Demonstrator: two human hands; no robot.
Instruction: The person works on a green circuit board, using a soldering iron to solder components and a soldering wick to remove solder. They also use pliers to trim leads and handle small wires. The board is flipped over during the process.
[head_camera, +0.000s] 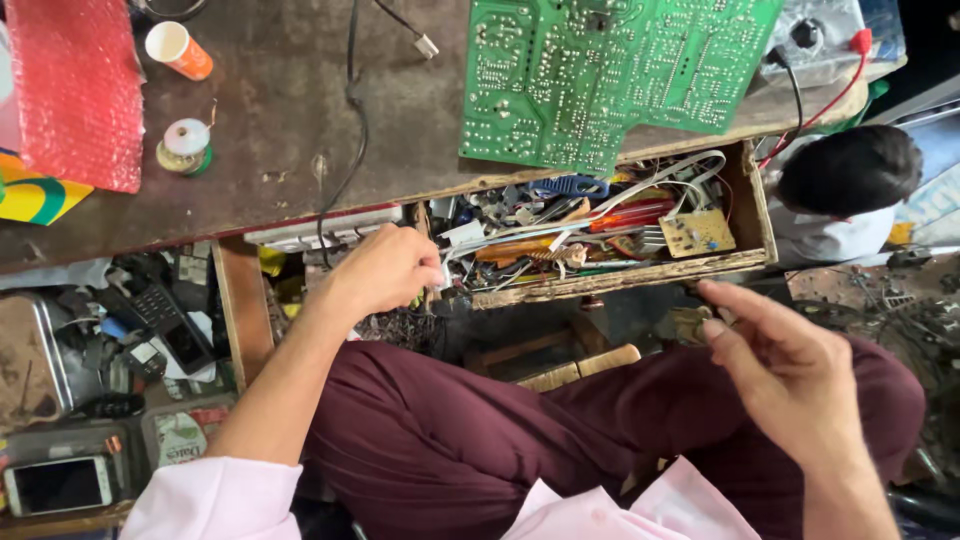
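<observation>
Overhanging the bench's front edge, the green circuit board (610, 75) lies untouched above the open drawer (745, 205), where your left hand (385, 270) closes on something unseen while your right hand (780, 365) hangs loosely curled, empty.

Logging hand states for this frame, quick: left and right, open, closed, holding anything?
Left hand: curled closed at the open drawer edge; contents of grip cannot be told.
Right hand: half open, fingers loosely bent, holding nothing visible.
</observation>
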